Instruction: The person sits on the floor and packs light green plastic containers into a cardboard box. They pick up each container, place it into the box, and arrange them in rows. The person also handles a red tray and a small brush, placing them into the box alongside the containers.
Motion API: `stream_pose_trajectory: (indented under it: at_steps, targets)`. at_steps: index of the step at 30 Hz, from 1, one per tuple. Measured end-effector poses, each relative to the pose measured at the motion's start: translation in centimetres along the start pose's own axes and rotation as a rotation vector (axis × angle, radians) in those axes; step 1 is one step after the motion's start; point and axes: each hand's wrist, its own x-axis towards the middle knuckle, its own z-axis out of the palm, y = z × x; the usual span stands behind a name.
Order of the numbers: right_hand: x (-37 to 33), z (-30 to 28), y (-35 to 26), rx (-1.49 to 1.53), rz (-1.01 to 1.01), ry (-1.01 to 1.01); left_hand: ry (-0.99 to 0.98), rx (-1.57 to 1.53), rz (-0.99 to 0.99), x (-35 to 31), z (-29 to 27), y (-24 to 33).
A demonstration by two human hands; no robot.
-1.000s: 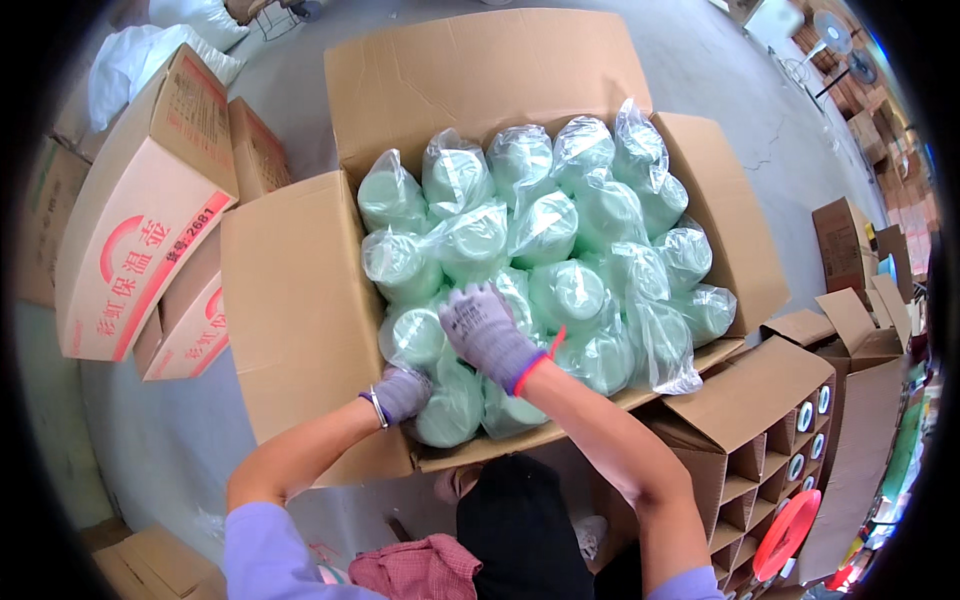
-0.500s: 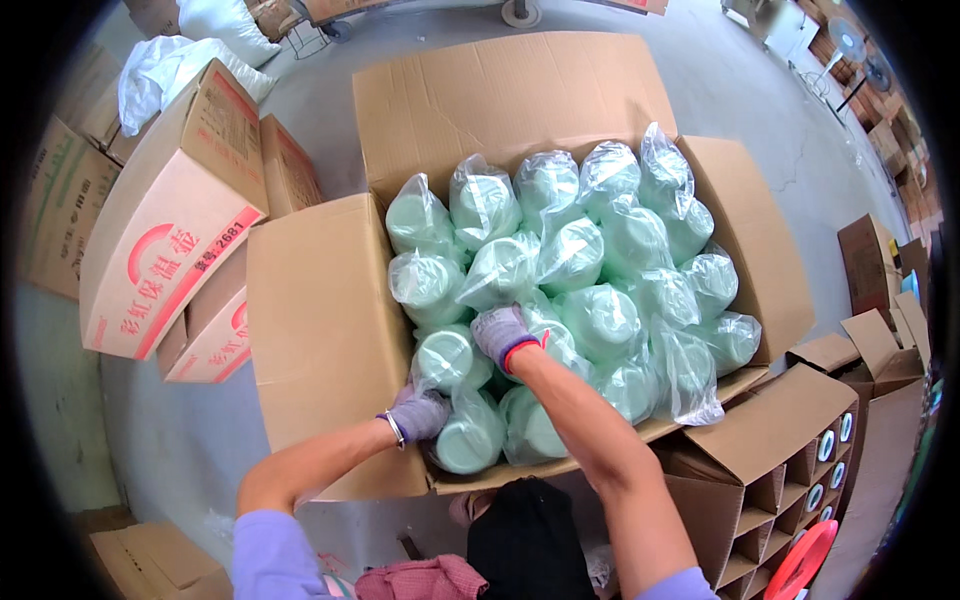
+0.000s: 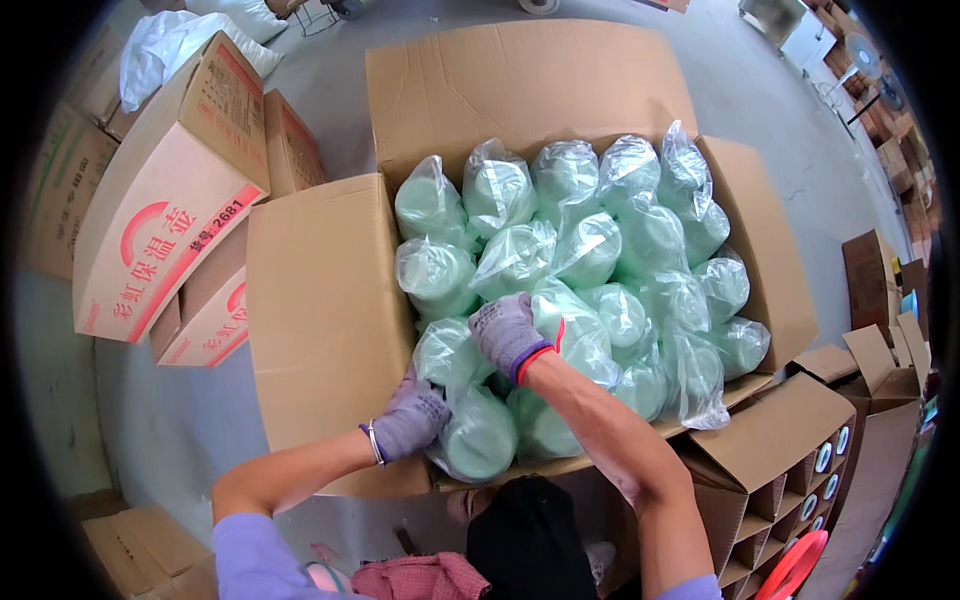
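Note:
A large open carton (image 3: 310,340) is packed with several rows of pale green rounded cylinders in clear plastic bags. My left hand (image 3: 412,412), in a grey-purple glove, has its fingers curled at the bag of a cylinder (image 3: 450,355) by the carton's left wall; its fingertips are partly hidden. My right hand (image 3: 505,333), gloved alike, is closed at the bagged cylinders near the front middle, pressing bunched plastic. Just right of it, loose film covers another bagged cylinder (image 3: 580,335). Below both hands a further cylinder (image 3: 478,440) sits in the front-left corner.
Printed cartons (image 3: 165,215) are stacked at left, with white sacks (image 3: 185,50) behind. At lower right stands a divided carton (image 3: 765,450) holding white-rimmed round items, beside a red ring-shaped object (image 3: 795,565). A fan (image 3: 862,55) stands far right. A dark-covered object (image 3: 525,540) lies close before me.
My right hand has curled more tightly, and plastic film beside it now bulges higher. My left hand has shifted slightly upward against the bag. The whole view has moved a little.

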Motion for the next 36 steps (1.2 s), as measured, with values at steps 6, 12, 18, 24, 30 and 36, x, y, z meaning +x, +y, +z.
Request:
stream_pose_trajectory:
  at_steps: [6, 12, 18, 24, 30, 36]
  targets:
    - [1.9, 1.9, 0.2, 0.008, 0.099, -0.091, -0.305, 0.066, -0.162, 4.0, -15.4, -0.2]
    - [1.3, 2.1, -0.3, 0.029, 0.015, 0.139, -0.085, 0.157, 0.096, 6.9, -7.3, -8.5]
    - [-4.5, -0.1, 8.2, 0.273, 0.136, 0.361, -0.33, 0.394, -0.057, 10.1, -5.5, -8.1]
    - [-6.7, 3.5, 14.7, 0.377, 0.302, 0.218, -0.396, 0.361, -0.145, 11.1, -5.3, -8.3]
    - [-5.0, 6.6, 14.8, 0.222, 0.269, 0.228, -0.251, 0.241, -0.025, 8.8, -10.8, -7.0]
    - [0.1, 6.2, 11.2, -0.112, 0.285, -0.124, -0.025, 0.331, 0.01, 6.5, -9.2, -7.4]
